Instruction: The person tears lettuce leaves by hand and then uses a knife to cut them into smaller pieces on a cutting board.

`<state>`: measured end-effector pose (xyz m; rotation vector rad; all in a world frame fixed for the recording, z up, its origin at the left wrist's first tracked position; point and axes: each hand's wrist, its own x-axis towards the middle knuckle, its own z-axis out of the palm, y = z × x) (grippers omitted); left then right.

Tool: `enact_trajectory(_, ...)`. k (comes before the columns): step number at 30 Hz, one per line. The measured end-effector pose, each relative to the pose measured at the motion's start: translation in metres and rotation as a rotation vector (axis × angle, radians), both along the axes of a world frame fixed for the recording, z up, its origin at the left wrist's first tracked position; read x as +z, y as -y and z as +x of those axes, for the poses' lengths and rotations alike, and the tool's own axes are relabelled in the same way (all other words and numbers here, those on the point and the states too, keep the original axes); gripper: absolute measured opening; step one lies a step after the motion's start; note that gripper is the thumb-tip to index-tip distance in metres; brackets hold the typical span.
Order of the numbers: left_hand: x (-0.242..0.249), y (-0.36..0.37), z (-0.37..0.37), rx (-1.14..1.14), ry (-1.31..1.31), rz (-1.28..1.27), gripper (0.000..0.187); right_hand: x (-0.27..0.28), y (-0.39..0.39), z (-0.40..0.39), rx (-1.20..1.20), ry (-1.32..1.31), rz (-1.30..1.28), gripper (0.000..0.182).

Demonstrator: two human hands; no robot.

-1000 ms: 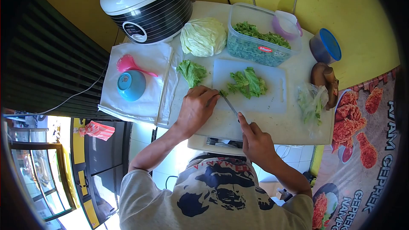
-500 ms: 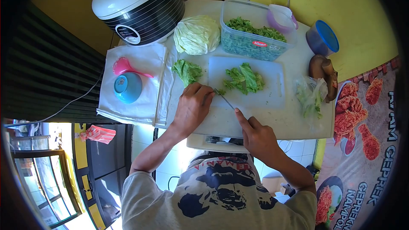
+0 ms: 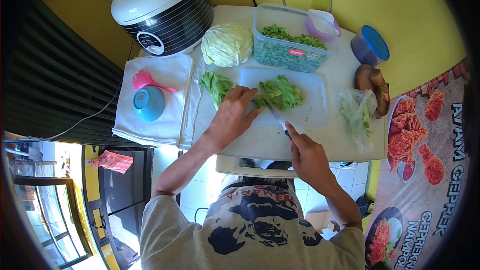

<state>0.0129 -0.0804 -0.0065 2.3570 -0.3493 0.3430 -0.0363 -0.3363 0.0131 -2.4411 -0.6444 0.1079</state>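
My right hand (image 3: 308, 159) is closed round the dark handle of a knife (image 3: 278, 116), whose blade points up and left over the white cutting board (image 3: 315, 107). Cut lettuce (image 3: 286, 93) lies on the board, touching or close to the blade's tip. At the board's left edge is my left hand (image 3: 234, 115), its fingers bent over a small piece of lettuce; whether they grip it is hidden. Another lettuce leaf (image 3: 216, 88) rests just beyond that hand, left of the board.
Behind the board stand a pale cabbage (image 3: 226, 44) and a plastic tub (image 3: 290, 57) of chopped greens. A rice cooker (image 3: 167, 17) is at the back left, a blue bowl (image 3: 149, 104) at left. Rightward are a bag of greens (image 3: 358, 112) and a blue-lidded container (image 3: 370, 45).
The knife and my right hand have shifted slightly right and down, the blade now steeper. My left hand has moved a little right and its fingers have spread. The whole view has shifted slightly.
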Motion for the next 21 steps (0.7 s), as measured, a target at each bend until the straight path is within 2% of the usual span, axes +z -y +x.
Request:
enact_trajectory(3,-0.001,0.001,0.005,-0.051,-0.009,0.052,0.053,-0.002,0.001,-0.006,0.019,0.044,0.046,0.053)
enact_trajectory(12,-0.004,0.002,0.017,-0.163,-0.03,0.048,0.016,-0.005,0.015,-0.005,-0.095,0.004,0.094,0.051)
enact_trajectory(15,0.007,-0.003,0.024,-0.194,-0.042,-0.012,0.013,-0.011,0.019,-0.006,-0.085,0.046,0.089,0.051)
enact_trajectory(21,0.056,0.003,0.073,-0.111,0.287,-0.155,0.017,-0.011,0.021,-0.007,-0.083,0.07,0.096,0.052)
